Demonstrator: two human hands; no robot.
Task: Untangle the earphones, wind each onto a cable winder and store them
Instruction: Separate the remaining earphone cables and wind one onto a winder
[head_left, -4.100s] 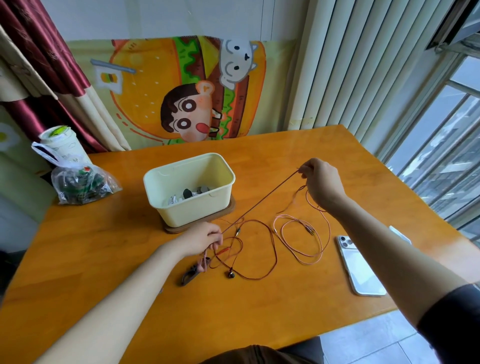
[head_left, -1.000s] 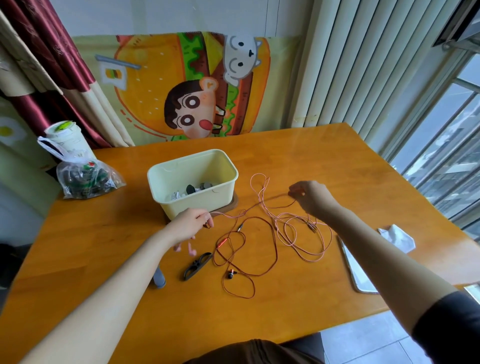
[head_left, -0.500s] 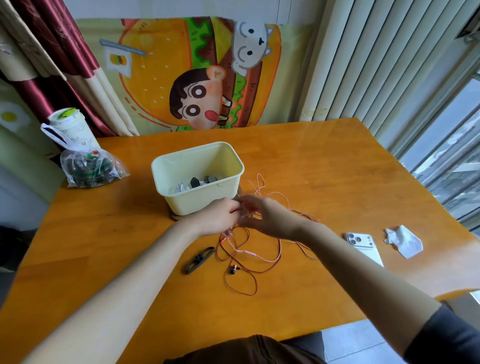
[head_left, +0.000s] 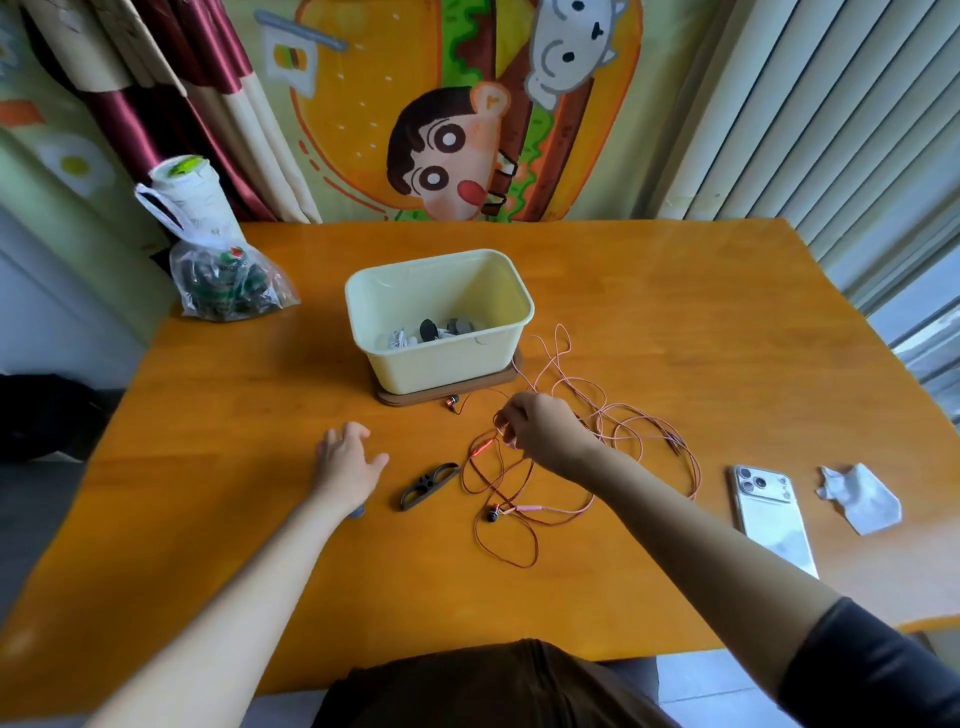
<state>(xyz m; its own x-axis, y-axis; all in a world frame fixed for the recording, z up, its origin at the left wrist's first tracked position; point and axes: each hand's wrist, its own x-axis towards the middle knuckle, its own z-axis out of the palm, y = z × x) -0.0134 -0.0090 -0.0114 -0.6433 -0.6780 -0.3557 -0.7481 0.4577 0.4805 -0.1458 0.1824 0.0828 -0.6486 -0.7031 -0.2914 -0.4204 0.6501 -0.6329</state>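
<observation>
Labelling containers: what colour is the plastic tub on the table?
The tub is pale yellow, shown best in the head view.

— Where are the earphones?
— The red earphones (head_left: 483, 448) and pink earphones (head_left: 529, 507) lie in loose, overlapping loops on the counter (head_left: 675, 312), near the open cream box (head_left: 441, 364).
— And the winder?
— The dark cable winder (head_left: 428, 486) lies flat, just left of them.

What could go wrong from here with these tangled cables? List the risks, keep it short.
1. The right hand pinches the red cable where it crosses the pink cable; pulling could tighten the tangle.
2. Pink loops lie right beside the box corner; a tug might snag them there.
3. The left hand is off the cables, so a pull may drag the loose earbud across the table.
</observation>
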